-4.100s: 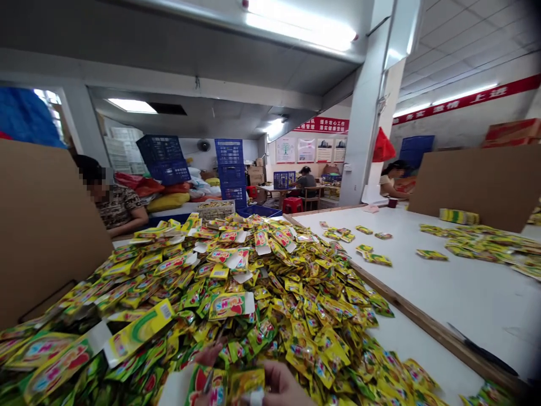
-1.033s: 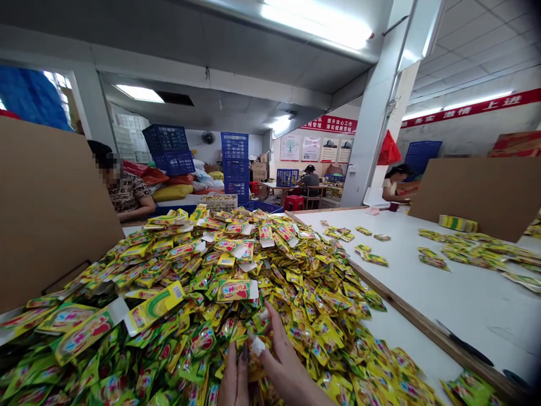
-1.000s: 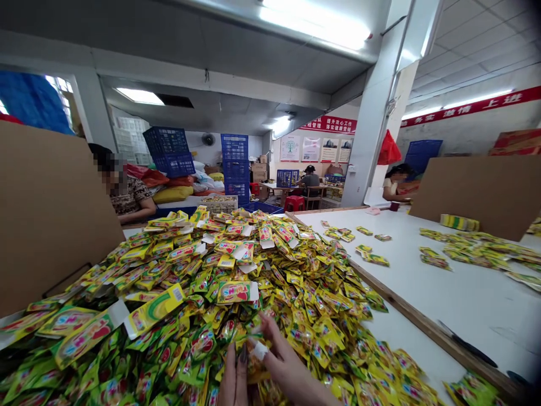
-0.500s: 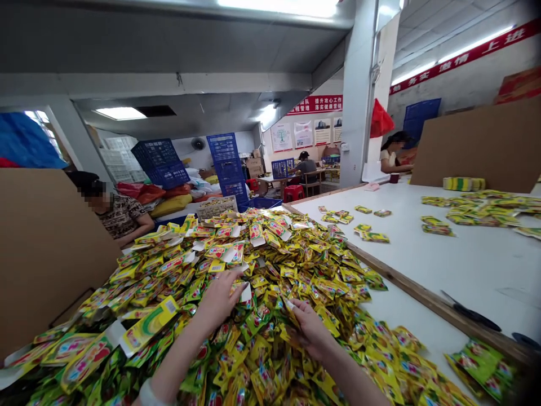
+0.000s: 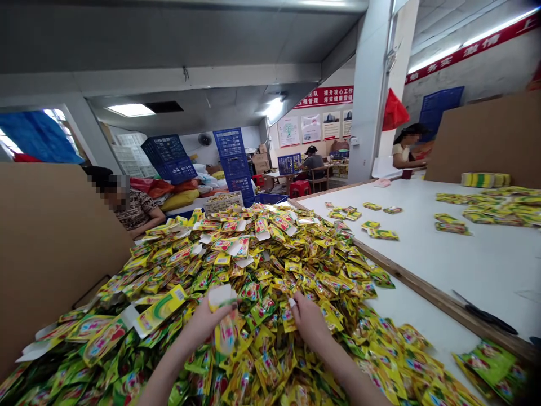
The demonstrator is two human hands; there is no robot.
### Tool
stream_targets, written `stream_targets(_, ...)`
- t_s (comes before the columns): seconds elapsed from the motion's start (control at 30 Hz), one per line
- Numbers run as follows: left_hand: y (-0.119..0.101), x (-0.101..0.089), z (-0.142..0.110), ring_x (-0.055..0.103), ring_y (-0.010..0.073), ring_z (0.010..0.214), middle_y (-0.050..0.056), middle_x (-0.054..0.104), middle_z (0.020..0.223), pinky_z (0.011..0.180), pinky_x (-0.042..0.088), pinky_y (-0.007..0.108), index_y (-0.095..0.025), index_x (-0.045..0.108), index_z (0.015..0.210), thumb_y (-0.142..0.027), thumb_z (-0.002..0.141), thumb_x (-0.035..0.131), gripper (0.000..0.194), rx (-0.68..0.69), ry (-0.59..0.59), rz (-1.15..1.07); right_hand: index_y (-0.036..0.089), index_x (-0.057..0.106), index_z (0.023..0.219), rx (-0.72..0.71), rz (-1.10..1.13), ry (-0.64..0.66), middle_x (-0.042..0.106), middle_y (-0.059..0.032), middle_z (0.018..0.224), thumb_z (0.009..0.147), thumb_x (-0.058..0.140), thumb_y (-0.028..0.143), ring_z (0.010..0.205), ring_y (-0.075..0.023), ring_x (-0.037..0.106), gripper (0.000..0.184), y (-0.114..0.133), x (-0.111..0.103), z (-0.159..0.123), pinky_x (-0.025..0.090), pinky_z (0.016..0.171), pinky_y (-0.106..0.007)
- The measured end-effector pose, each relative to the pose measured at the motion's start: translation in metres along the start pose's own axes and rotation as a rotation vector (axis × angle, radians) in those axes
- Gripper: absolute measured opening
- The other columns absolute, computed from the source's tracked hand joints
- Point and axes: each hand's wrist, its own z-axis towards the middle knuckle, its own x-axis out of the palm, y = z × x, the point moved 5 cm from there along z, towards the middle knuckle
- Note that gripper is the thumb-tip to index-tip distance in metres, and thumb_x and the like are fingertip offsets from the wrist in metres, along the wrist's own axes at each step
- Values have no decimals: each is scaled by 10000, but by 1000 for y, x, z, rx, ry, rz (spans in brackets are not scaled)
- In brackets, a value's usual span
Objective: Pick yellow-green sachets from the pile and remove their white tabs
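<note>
My left hand (image 5: 203, 320) is closed around a small yellow carton (image 5: 226, 334), whose white end flap stands up above my fingers. The carton is tilted and slightly blurred. To its right, my right hand (image 5: 310, 320) has its fingers pinched together at a yellow sachet (image 5: 287, 317), with a white covering on one fingertip. Both hands are over a large heap of yellow and green sachets (image 5: 262, 355). Another yellow carton (image 5: 163, 310) lies on the heap left of my left hand, and several cartons with open white flaps lie towards the back.
A wooden strip (image 5: 406, 276) separates the heap from a white table (image 5: 422, 254) with scattered cartons. Black scissors (image 5: 486, 316) lie by the strip. A cardboard panel (image 5: 63, 242) stands at left, near a seated person (image 5: 135, 208). Blue crates (image 5: 232, 160) are stacked behind.
My left hand has lifted a carton from the heap and drawn it nearer, its flap now upright. My right hand stays low over the sachets. The view has shifted slightly left.
</note>
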Motion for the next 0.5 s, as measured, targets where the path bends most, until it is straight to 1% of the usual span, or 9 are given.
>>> stream_targets(0.07, 21, 19, -27, 637, 204, 768, 71, 680, 846, 733, 487, 324, -150, 553, 925, -364, 751, 485, 284, -224, 6, -509, 204, 440, 618, -66, -99, -41, 360, 41, 567, 734, 528, 274, 485, -108, 242, 162, 0, 3, -1, 162, 508, -264)
stream_targets(0.13, 41, 44, -50, 645, 215, 690, 74, 690, 726, 720, 488, 342, -121, 576, 892, -315, 681, 562, 287, -443, 7, -982, 205, 447, 627, -114, -170, -57, 363, 40, 575, 725, 528, 262, 489, -110, 243, 139, -1, 5, -1, 158, 524, -271)
stream_targets(0.17, 48, 55, -58, 645, 217, 668, 67, 686, 684, 716, 484, 344, -118, 584, 881, -293, 651, 585, 289, -500, 9, -1135, 205, 447, 625, -133, -195, -59, 363, 41, 570, 721, 531, 267, 493, -113, 254, 142, -2, 4, 0, 161, 529, -272)
stream_targets(0.2, 52, 64, -63, 646, 214, 662, 56, 678, 655, 712, 478, 336, -121, 592, 863, -268, 624, 602, 281, -514, 22, -1247, 206, 440, 619, -148, -212, -61, 364, 41, 563, 719, 536, 279, 500, -117, 271, 157, -2, 3, 2, 169, 531, -270)
stream_targets(0.23, 55, 71, -65, 641, 204, 648, 39, 666, 637, 694, 472, 323, -129, 599, 843, -248, 600, 619, 271, -496, 39, -1314, 208, 422, 606, -158, -222, -67, 361, 43, 553, 721, 539, 298, 507, -122, 287, 187, -1, 1, 4, 180, 530, -266)
stream_targets(0.3, 57, 80, -65, 606, 177, 584, 3, 637, 630, 622, 453, 306, -154, 607, 817, -246, 575, 647, 262, -423, 86, -1305, 217, 372, 593, -163, -218, -89, 332, 54, 530, 749, 517, 352, 500, -123, 296, 253, 5, -4, 7, 203, 507, -254)
stream_targets(0.37, 58, 85, -62, 561, 163, 574, 1, 614, 628, 595, 422, 296, -151, 620, 787, -295, 565, 672, 269, -319, 115, -1133, 227, 346, 614, -165, -190, -105, 299, 71, 511, 801, 460, 407, 461, -114, 290, 284, 17, -4, 4, 224, 460, -240)
stream_targets(0.43, 58, 89, -61, 540, 167, 633, 8, 610, 649, 638, 405, 293, -149, 630, 765, -317, 528, 691, 297, -237, 117, -967, 229, 355, 649, -184, -156, -89, 324, 75, 502, 844, 407, 441, 428, -108, 323, 293, 35, 5, -6, 267, 420, -228)
stream_targets(0.5, 54, 95, -62, 530, 170, 670, 2, 596, 644, 679, 396, 294, -156, 628, 715, -306, 489, 702, 281, -192, 131, -890, 225, 397, 676, -218, -137, -43, 400, 65, 502, 848, 427, 446, 427, -109, 392, 282, 54, 20, -21, 324, 414, -223)
